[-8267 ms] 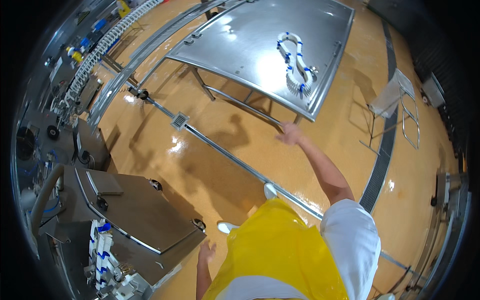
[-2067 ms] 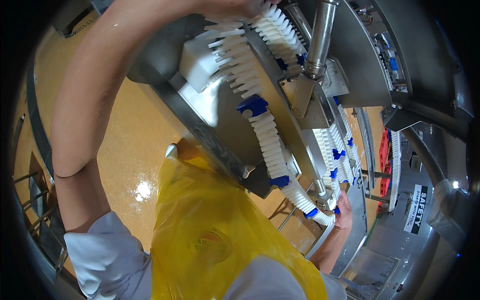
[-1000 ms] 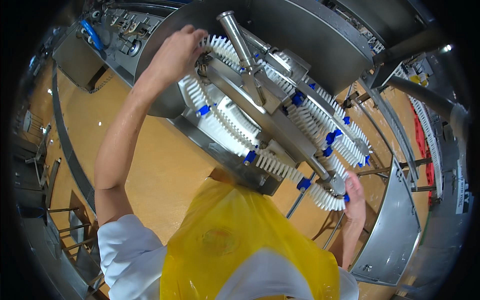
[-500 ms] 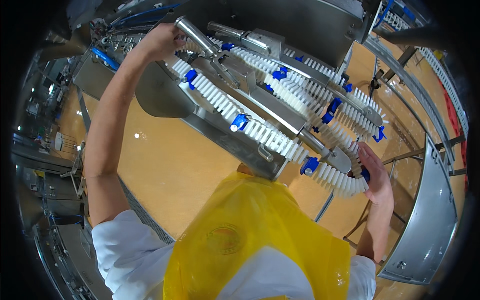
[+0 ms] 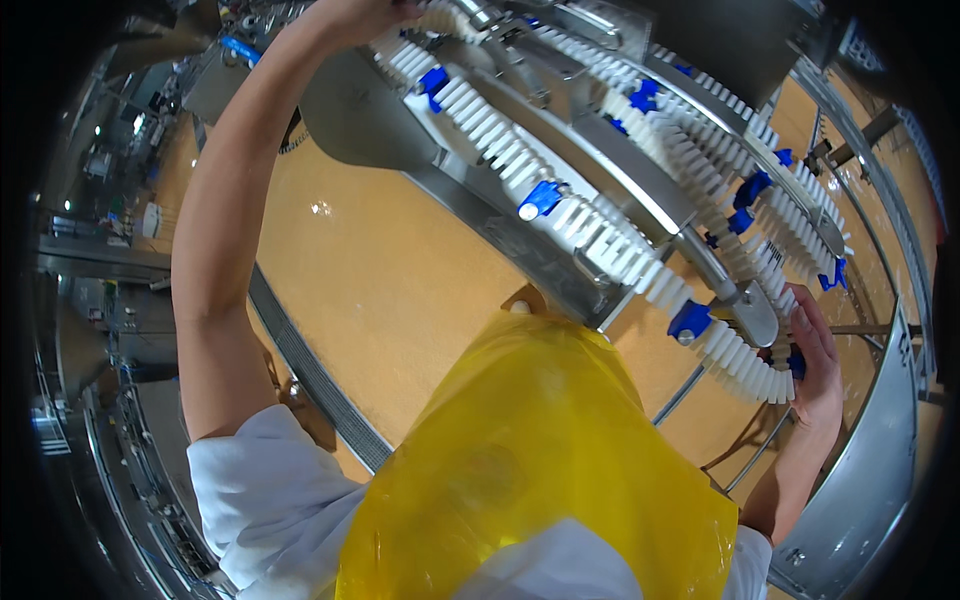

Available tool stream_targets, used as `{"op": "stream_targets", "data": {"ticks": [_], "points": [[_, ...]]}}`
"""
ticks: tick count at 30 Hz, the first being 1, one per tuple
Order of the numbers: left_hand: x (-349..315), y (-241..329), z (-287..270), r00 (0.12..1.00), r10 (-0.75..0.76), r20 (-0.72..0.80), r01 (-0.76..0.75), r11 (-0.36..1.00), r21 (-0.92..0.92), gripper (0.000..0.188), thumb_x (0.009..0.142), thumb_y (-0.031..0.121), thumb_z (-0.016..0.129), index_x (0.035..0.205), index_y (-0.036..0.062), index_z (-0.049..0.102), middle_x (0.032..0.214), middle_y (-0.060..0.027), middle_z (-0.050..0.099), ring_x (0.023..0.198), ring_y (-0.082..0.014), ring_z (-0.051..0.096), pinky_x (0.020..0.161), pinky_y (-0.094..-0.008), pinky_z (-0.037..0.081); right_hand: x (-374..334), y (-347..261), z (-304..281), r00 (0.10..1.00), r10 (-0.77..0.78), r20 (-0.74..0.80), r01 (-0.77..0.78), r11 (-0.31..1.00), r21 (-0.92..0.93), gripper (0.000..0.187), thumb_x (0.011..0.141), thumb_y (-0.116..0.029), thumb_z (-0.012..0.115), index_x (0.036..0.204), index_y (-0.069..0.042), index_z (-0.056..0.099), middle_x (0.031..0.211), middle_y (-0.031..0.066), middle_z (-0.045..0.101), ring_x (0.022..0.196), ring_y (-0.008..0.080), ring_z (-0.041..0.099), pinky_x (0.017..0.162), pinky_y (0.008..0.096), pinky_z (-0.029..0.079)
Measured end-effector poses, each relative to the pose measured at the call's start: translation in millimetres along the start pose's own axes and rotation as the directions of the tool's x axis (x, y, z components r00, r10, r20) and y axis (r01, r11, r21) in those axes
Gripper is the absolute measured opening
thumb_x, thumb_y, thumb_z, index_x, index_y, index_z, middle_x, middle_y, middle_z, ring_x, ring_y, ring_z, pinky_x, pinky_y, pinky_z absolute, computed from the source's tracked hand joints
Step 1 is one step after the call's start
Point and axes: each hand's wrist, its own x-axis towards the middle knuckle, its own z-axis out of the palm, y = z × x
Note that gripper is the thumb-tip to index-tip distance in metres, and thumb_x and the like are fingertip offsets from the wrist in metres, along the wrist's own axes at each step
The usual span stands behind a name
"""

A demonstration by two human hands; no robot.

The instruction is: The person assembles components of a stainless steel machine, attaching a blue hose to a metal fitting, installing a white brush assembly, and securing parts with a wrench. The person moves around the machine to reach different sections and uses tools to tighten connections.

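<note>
A white modular conveyor belt (image 5: 600,235) with blue clips runs in curved loops over a steel machine frame (image 5: 380,120) in front of me. My left hand (image 5: 350,12) reaches high up to the top of the belt at the picture's upper edge; its fingers are mostly cut off. My right hand (image 5: 818,360) is wrapped around the lower curved end of the belt, by a blue clip (image 5: 692,320) and a round steel end cap (image 5: 758,315). I wear a yellow plastic apron (image 5: 540,460) over white sleeves.
An orange floor (image 5: 380,280) with a dark drain channel (image 5: 310,370) lies below. A steel table edge (image 5: 860,490) curves along the right. More steel machinery (image 5: 110,260) stands at the left, and further conveyor lines are at the far right.
The view has swung from a table across the floor to the belt machine. Over the last second my left hand rose along the belt's top; my right hand stays on its lower end.
</note>
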Motion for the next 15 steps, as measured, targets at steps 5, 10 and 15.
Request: {"op": "stream_targets", "data": {"ticks": [5, 10, 15], "points": [[7, -2, 18, 0.999, 0.012, -0.047, -0.017, 0.995, -0.102, 0.022, 0.087, 0.02, 0.069, 0.099, 0.0028, 0.076, 0.095, -0.0255, 0.072, 0.088, -0.0443, 0.07, 0.079, -0.0489, 0.056, 1, 0, -8, 0.998, -0.054, -0.024, 0.05, 0.991, -0.126, 0.052, 0.108, -0.029, 0.057, 0.148, 0.003, 0.048, 0.136, 0.0115, 0.062, 0.114, 0.0174, 0.063, 0.094, 0.0293, 0.051], [-26, 11, 45, 0.995, 0.086, -0.042, -0.085, 0.996, 0.024, 0.034, 0.087, 0.012, 0.065, 0.116, -0.0044, 0.069, 0.102, -0.0275, 0.069, 0.098, -0.0443, 0.068, 0.087, -0.0462, 0.056, 0, -6, 4, 0.996, -0.031, -0.087, 0.015, 0.982, -0.189, 0.056, 0.109, -0.03, 0.056, 0.149, 0.007, 0.046, 0.142, 0.0128, 0.059, 0.129, 0.0204, 0.058, 0.11, 0.0338, 0.043], [-84, 19, 86, 0.967, -0.028, -0.254, -0.09, 0.893, -0.441, 0.058, 0.089, 0.006, 0.061, 0.143, -0.0097, 0.046, 0.121, -0.0298, 0.06, 0.11, -0.04, 0.064, 0.097, -0.0448, 0.053, -27, 14, -57, 0.945, -0.218, -0.244, 0.022, 0.785, -0.619, 0.06, 0.111, -0.037, 0.051, 0.151, 0.007, 0.044, 0.143, 0.0117, 0.058, 0.129, 0.0191, 0.056, 0.111, 0.034, 0.042]]}}
